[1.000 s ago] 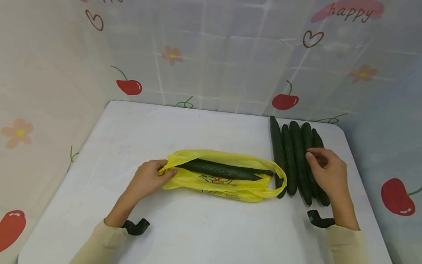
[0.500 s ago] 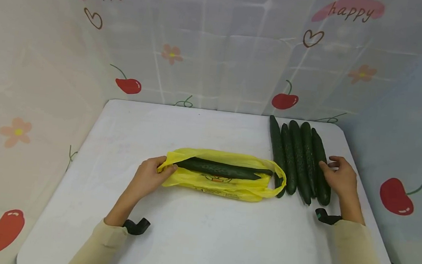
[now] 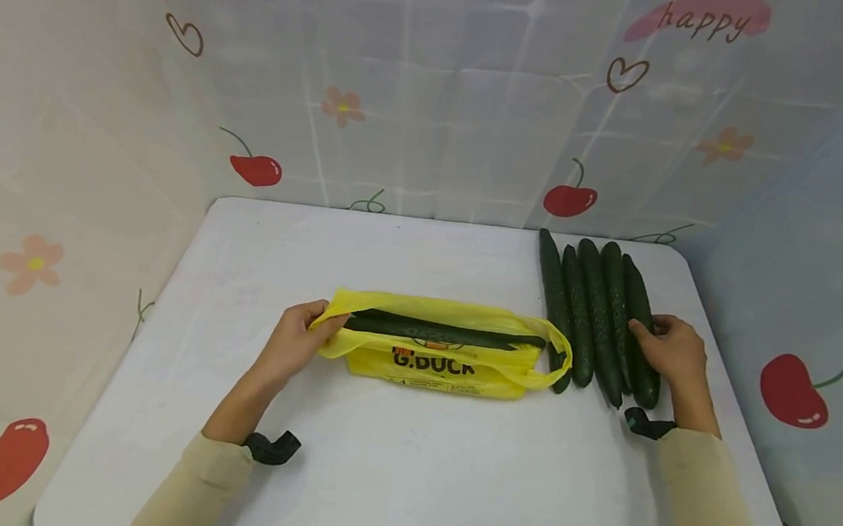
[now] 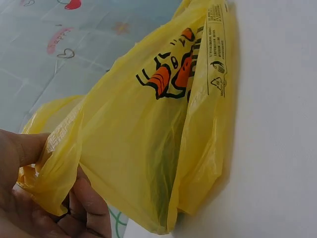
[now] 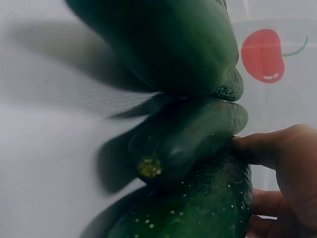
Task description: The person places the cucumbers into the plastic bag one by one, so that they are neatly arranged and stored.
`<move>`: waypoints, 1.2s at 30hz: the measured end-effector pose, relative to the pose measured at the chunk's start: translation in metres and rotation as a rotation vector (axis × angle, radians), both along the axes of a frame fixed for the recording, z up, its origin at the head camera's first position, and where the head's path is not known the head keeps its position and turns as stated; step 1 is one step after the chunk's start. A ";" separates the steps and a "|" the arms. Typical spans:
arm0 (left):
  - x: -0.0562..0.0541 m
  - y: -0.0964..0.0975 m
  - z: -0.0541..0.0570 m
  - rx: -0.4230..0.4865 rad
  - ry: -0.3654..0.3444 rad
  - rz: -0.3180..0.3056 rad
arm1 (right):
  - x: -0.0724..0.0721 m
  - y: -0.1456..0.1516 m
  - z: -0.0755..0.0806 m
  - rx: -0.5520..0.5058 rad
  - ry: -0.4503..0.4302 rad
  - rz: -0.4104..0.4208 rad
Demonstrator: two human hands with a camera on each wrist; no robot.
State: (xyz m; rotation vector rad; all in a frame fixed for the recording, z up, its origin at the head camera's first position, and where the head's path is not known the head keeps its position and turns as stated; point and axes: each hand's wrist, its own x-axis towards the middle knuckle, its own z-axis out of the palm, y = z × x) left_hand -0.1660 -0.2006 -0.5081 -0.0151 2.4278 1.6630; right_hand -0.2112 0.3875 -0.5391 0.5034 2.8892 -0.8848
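Note:
On the left, my left hand [image 3: 290, 339] pinches the handle end of a yellow plastic bag [image 3: 449, 378] printed "G.DUCK". The bag lies on its side with its mouth spread, and a dark green cucumber [image 3: 431, 329] shows inside. In the left wrist view, thumb and curled fingers hold the gathered plastic [image 4: 59, 158]. My right hand [image 3: 677, 352] grips the rightmost cucumber [image 3: 638, 299] of a row, thumb on its left side and fingers on its right. The right wrist view shows this speckled cucumber [image 5: 193, 206] close up, against its neighbour [image 5: 183, 134].
Several more cucumbers [image 3: 593, 295] lie side by side at the table's back right. The bag's right handle loop overlaps the leftmost one [image 3: 555, 283]. The white table [image 3: 433, 473] meets a printed curtain [image 3: 442, 114] at its back and sides.
My right hand has moved right from over the row to the outermost cucumber and taken hold of it. My left hand has raised the bag's edge slightly, baring more of the print.

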 end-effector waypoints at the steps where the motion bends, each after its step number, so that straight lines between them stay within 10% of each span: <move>1: -0.001 0.000 0.000 0.017 -0.009 0.006 | 0.000 0.000 0.000 0.003 0.005 0.003; 19: -0.001 0.003 0.001 0.089 -0.042 -0.014 | 0.000 -0.002 0.007 0.001 0.043 -0.010; 36: 0.002 0.004 0.001 0.057 -0.049 -0.013 | 0.019 -0.004 0.027 0.061 0.311 0.179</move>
